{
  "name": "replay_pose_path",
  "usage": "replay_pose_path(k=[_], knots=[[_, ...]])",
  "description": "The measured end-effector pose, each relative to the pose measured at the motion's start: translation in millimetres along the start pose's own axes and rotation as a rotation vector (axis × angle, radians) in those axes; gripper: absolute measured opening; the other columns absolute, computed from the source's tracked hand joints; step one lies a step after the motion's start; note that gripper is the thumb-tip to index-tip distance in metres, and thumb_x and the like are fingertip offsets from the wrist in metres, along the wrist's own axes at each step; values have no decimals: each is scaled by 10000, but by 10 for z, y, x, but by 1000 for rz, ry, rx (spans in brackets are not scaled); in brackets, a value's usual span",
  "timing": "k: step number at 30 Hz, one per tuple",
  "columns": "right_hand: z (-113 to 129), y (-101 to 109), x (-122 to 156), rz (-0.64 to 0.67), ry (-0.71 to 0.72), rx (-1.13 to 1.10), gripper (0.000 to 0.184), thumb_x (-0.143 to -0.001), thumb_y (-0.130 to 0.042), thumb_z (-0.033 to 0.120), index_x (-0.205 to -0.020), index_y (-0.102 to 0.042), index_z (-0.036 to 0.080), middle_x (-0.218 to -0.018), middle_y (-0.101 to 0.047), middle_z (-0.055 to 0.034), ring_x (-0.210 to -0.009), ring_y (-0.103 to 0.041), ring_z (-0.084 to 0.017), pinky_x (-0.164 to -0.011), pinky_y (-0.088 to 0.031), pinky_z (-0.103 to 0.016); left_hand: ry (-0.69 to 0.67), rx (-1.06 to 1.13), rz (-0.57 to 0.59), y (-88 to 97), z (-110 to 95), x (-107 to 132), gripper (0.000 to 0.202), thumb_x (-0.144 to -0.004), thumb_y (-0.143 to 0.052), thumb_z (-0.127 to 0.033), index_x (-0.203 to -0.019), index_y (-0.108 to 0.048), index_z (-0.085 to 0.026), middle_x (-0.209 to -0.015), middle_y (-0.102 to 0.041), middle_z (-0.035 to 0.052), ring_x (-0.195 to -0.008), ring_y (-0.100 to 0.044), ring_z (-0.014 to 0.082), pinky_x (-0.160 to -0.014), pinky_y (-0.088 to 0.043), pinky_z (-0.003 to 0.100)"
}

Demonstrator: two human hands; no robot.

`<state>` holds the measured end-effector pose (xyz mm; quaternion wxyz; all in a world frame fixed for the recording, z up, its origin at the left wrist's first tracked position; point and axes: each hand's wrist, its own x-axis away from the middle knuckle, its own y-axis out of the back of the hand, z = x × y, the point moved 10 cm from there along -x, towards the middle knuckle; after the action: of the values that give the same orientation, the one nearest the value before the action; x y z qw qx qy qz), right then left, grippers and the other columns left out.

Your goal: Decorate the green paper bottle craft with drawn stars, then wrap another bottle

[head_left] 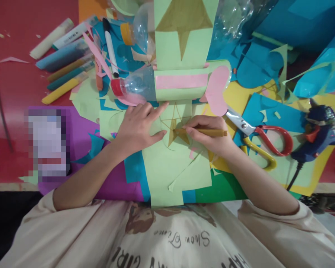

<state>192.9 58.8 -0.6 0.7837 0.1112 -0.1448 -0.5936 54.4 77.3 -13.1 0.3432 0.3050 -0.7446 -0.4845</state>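
Observation:
A brown marker (212,132) is gripped in my right hand (209,130), its tip on a star outline drawn on pale green paper (162,167). The lower points of that star (171,134) are partly coloured brown. My left hand (142,124) lies on the paper left of the star, fingers spread, holding nothing. Just above my hands lies a plastic bottle (141,83) with a red cap, wrapped in green and pink paper. A pink paper piece (218,91) sits at its right end. Beyond it, green paper bears a large brown star (182,16).
Scissors (248,128) with red and yellow handles and a blue glue gun (316,130) lie at right. Several markers (64,70) and a black-capped pen (111,48) are at upper left. A pixelated phone-like object (48,145) rests on purple paper (108,186). Blue paper scraps (262,67) spread around.

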Motion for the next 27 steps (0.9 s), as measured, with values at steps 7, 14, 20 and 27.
replay_pose_path(k=[7, 14, 20, 27], knots=[[-18, 33, 4, -42, -8, -11, 172, -763, -569, 277, -620, -568, 182, -598, -593, -4, -550, -506, -110, -530, -391, -256, -16, 16, -23, 24, -1, 11, 669, -887, -527, -425, -1494, -347, -209, -1066, -524, 94, -1044, -492, 302, -894, -367, 414], [-48, 45, 14, -53, -53, 16, 167, -738, -559, 271, -601, -576, 176, -598, -593, -9, -556, -499, -112, -524, -367, -257, -19, 3, -25, 21, -6, 8, 663, -893, -509, -421, -1496, -341, -200, -1062, -523, 94, -1029, -485, 293, -886, -360, 408], [-21, 50, 12, -56, -46, 11, 163, -728, -549, 277, -606, -573, 172, -596, -588, -5, -551, -490, -105, -529, -363, -256, -20, 1, -21, 14, -9, 4, 659, -893, -511, -422, -1491, -351, -194, -1053, -519, 92, -1029, -481, 290, -884, -357, 406], [-32, 62, 15, -57, -61, 27, 168, -716, -543, 276, -580, -558, 178, -568, -568, 3, -541, -476, -103, -509, -350, -250, -10, 5, -17, 18, 2, 7, 660, -890, -517, -417, -1490, -359, -194, -1065, -524, 96, -1039, -493, 296, -895, -361, 412]])
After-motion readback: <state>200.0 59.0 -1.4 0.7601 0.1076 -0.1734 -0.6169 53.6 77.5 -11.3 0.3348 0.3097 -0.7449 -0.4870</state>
